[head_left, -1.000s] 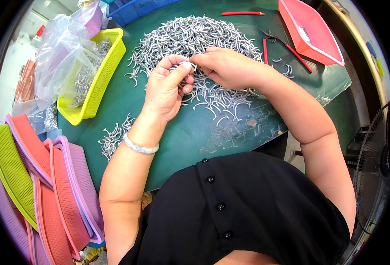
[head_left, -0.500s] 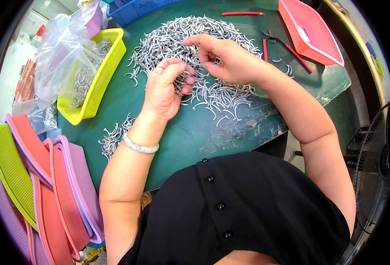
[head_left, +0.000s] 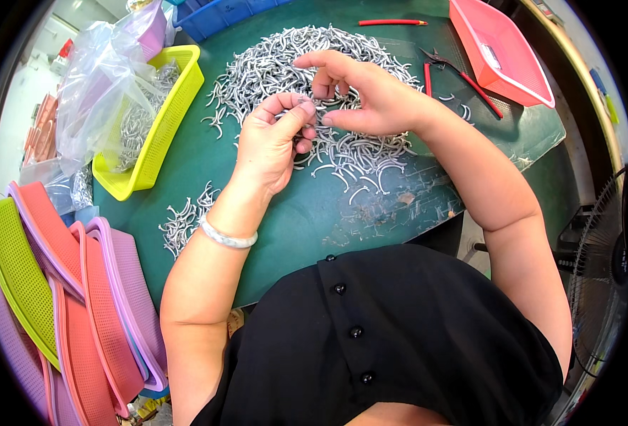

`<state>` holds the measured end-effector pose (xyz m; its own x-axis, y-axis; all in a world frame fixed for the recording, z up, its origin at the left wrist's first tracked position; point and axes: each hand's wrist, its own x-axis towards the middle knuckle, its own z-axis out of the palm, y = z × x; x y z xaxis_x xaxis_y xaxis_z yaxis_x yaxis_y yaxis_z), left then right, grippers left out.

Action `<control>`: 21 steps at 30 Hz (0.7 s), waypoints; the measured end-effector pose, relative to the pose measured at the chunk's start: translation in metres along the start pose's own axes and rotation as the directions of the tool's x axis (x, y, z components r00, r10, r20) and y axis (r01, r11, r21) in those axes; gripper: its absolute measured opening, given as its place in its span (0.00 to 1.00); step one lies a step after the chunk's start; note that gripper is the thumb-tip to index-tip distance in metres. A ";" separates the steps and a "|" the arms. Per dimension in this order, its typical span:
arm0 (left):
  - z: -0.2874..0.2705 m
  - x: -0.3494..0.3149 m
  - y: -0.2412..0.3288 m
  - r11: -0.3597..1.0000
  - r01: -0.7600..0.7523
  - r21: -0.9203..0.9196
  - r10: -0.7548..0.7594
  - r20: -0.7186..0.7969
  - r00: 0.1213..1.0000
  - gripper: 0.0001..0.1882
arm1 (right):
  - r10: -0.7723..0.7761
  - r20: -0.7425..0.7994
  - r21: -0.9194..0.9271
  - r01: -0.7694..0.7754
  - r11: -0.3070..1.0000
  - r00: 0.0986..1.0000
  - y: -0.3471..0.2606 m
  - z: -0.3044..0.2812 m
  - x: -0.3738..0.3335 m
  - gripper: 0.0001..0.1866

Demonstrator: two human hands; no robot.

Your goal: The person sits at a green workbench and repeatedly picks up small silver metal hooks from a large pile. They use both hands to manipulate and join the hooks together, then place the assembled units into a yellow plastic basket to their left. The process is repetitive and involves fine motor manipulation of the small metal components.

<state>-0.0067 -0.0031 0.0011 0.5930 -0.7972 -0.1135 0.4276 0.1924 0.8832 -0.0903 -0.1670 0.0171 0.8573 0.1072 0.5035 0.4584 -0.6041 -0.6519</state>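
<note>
silver curved hooks (head_left: pixel 307 64) lie heaped on the green desk (head_left: pixel 314 220), directly beneath and beyond both hands. left hand (head_left: pixel 275 145) is curled, thumb and fingers pinching a small hook. right hand (head_left: pixel 364 96) is nearer the heap, fingers half spread, thumb meeting the left fingertips. hook's long axis cannot be told.

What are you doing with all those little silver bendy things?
A person sits at a green table with a big pile of small curved metal pieces spread out in front. The left hand and the right hand meet just above the pile, fingertips pinching one or a few of the pieces between them. A smaller heap lies by the left wrist, and a yellow basket holding more pieces stands to the left. Red-handled pliers lie untouched nearby.
</note>
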 end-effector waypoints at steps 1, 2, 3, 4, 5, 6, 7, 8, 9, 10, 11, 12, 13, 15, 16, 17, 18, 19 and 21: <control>-0.001 0.000 0.000 1.000 0.004 0.004 -0.004 0.005 1.000 0.03 | 0.023 0.051 -0.098 -0.018 0.995 0.998 0.003 -0.002 -0.001 0.30; -0.002 0.001 0.000 1.000 0.008 0.008 -0.008 0.009 1.000 0.03 | 0.050 0.100 -0.196 -0.030 0.980 0.994 0.006 -0.003 -0.003 0.30; -0.002 0.001 0.000 1.000 0.012 0.011 -0.013 0.013 1.000 0.03 | 0.082 0.146 -0.292 -0.036 0.956 0.986 0.008 -0.004 -0.003 0.30; -0.002 0.001 0.000 1.000 0.019 0.011 -0.019 0.005 1.000 0.03 | 0.091 0.183 -0.326 -0.027 0.945 0.979 0.008 -0.003 -0.003 0.29; -0.001 0.001 0.000 1.000 0.025 0.011 -0.025 -0.002 1.000 0.03 | 0.102 0.220 -0.360 -0.016 0.933 0.970 0.007 -0.002 -0.004 0.28; -0.001 0.001 0.001 0.999 0.031 0.011 -0.031 -0.011 0.999 0.03 | 0.112 0.256 -0.391 -0.003 0.920 0.960 0.005 -0.001 -0.004 0.27; -0.001 0.001 0.001 0.999 0.034 0.006 -0.034 -0.011 0.999 0.03 | 0.122 0.260 -0.379 -0.016 0.925 0.958 0.004 0.001 -0.004 0.20; -0.001 0.001 0.001 0.999 0.037 0.001 -0.037 -0.011 0.999 0.04 | 0.129 0.270 -0.389 -0.014 0.921 0.954 0.003 0.002 -0.004 0.19; -0.001 0.001 0.001 0.999 0.040 -0.003 -0.040 -0.011 0.999 0.04 | 0.134 0.280 -0.399 -0.012 0.917 0.951 0.003 0.003 -0.004 0.18; -0.002 0.001 0.001 0.999 0.037 -0.003 -0.037 -0.009 0.999 0.04 | 0.141 0.289 -0.410 -0.010 0.912 0.947 0.003 0.004 -0.004 0.17; -0.002 0.001 0.001 0.999 0.034 -0.003 -0.034 -0.006 0.999 0.03 | 0.138 0.285 -0.413 -0.008 0.911 0.949 0.003 0.005 -0.004 0.15; -0.002 0.001 0.001 0.999 0.032 -0.002 -0.032 -0.003 0.999 0.03 | 0.135 0.281 -0.416 -0.007 0.909 0.950 0.004 0.005 -0.004 0.14; -0.002 0.001 0.001 1.000 0.030 -0.004 -0.030 -0.001 1.000 0.04 | 0.133 0.277 -0.419 -0.005 0.908 0.952 0.004 0.005 -0.004 0.12; -0.002 0.001 0.001 1.000 0.027 -0.007 -0.027 0.004 1.000 0.04 | 0.138 0.268 -0.408 -0.017 0.913 0.954 0.003 0.005 -0.005 0.15; -0.002 0.001 0.001 1.000 0.026 -0.004 -0.026 0.004 1.000 0.03 | 0.140 0.263 -0.403 -0.023 0.915 0.954 0.003 0.005 -0.005 0.16; -0.001 0.001 0.001 1.000 0.025 -0.001 -0.025 0.005 1.000 0.03 | 0.132 0.243 -0.395 -0.026 0.918 0.961 0.004 0.005 -0.005 0.18; -0.001 0.001 0.002 1.000 0.024 0.001 -0.024 0.004 1.000 0.02 | 0.122 0.223 -0.388 -0.027 0.921 0.967 0.004 0.005 -0.006 0.20; -0.002 0.001 0.002 0.999 0.026 -0.022 -0.026 0.010 1.000 0.03 | 0.113 0.203 -0.380 -0.028 0.925 0.973 0.005 0.005 -0.006 0.22; -0.004 0.002 0.002 0.997 0.031 -0.070 -0.030 0.021 0.999 0.03 | 0.089 0.145 -0.376 -0.028 0.926 0.985 0.006 0.004 -0.004 0.25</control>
<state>-0.0019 -0.0015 0.0006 0.5657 -0.8142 -0.1306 0.4928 0.2069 0.8452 -0.0898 -0.1679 0.0091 0.9196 0.1662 0.3561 0.3120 -0.8597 -0.4045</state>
